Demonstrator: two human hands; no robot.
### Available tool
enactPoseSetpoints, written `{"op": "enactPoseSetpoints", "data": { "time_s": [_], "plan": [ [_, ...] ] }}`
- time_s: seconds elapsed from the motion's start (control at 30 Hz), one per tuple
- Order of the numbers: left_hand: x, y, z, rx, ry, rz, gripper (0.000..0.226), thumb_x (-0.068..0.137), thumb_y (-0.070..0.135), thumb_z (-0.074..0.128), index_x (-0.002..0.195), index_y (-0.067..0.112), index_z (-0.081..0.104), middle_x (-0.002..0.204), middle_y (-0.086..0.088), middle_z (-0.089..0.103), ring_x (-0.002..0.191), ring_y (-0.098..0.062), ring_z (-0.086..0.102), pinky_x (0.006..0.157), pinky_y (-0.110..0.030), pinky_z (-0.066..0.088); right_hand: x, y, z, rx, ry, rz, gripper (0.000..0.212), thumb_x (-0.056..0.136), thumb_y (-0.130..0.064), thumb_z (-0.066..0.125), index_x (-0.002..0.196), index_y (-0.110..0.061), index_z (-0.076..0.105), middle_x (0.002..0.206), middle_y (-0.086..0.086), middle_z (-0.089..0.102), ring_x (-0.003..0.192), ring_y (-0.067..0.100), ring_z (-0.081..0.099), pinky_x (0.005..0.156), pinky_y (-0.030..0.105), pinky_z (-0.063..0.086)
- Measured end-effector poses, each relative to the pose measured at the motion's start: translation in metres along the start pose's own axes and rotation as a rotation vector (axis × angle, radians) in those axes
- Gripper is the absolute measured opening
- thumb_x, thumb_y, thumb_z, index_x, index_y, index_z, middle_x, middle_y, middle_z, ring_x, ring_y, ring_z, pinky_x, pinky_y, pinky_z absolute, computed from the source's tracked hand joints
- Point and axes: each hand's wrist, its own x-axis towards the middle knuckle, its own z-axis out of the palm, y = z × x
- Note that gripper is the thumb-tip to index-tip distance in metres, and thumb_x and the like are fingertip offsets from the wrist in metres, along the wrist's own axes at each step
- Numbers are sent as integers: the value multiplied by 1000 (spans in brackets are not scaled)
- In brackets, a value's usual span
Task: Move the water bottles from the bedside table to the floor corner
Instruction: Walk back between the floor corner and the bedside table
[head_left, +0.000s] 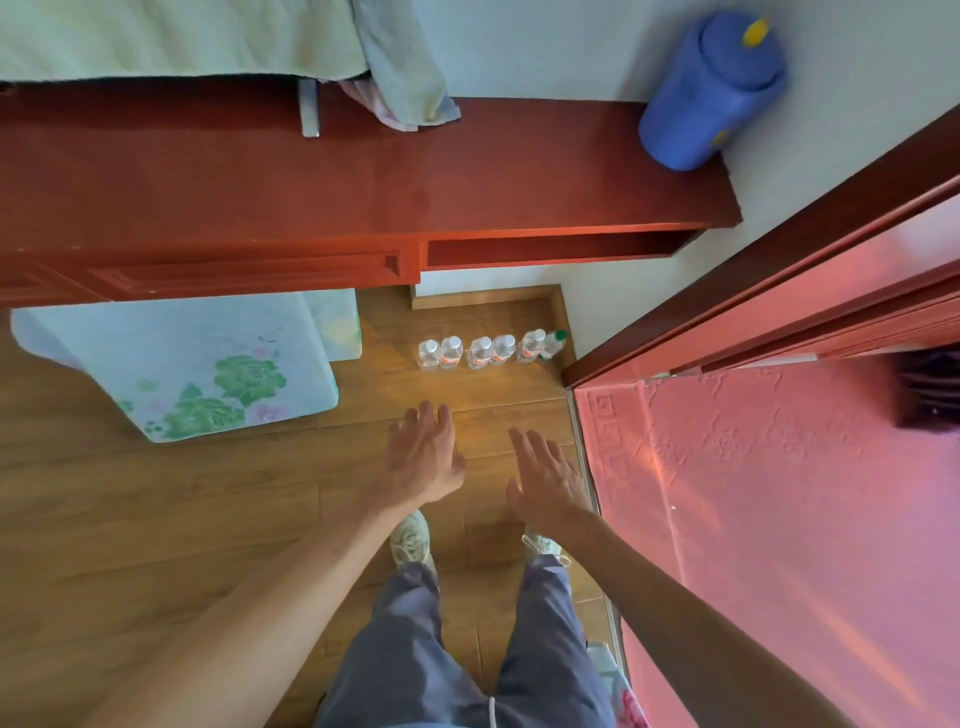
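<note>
1. Water bottles (488, 352), head view: six stand in a row on the floor by the wall corner. The bedside table (467, 171) bears a blue jug (711, 88) and no bottles.
2. Left hand (426, 457) and right hand (545, 478) hover empty, fingers spread; the task looks finished.

A blue jug (711, 93) stands upper right, a floral cloth (176, 364) at left.

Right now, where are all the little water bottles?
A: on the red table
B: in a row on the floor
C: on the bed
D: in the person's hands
B: the water bottles stand in a row on the wooden floor near the corner, and the left hand and right hand are open and hold nothing.
</note>
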Motion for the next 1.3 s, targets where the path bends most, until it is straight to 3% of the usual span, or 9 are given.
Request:
{"op": "enactPoseSetpoints", "data": {
  "time_s": [0.37,0.83,1.3],
  "plan": [
    [26,62,-8,61,16,-43,69,88,45,55,139,5,33,135,-16,43,119,-31,48,96,-45,45,10,75,-19,12,-61,21,65,92,-25,49,150,-17,21,148,6,33,129,27,39,102,42,42],
    [47,184,20,86,40,-218,67,87,47,53,139,8,37,133,-14,48,115,-29,52,91,-43,48,35,228,-56,-25,-117,-126,65,93,-27,47,152,-16,20,148,5,32,129,26,38,101,41,41],
    [54,208,42,52,-28,-262,64,85,47,52,135,8,42,127,-14,52,112,-31,53,89,-43,48,45,251,-47,-17,-151,-123,64,95,-28,47,151,-17,17,146,6,31,127,25,39,101,40,44]
  ]
}}
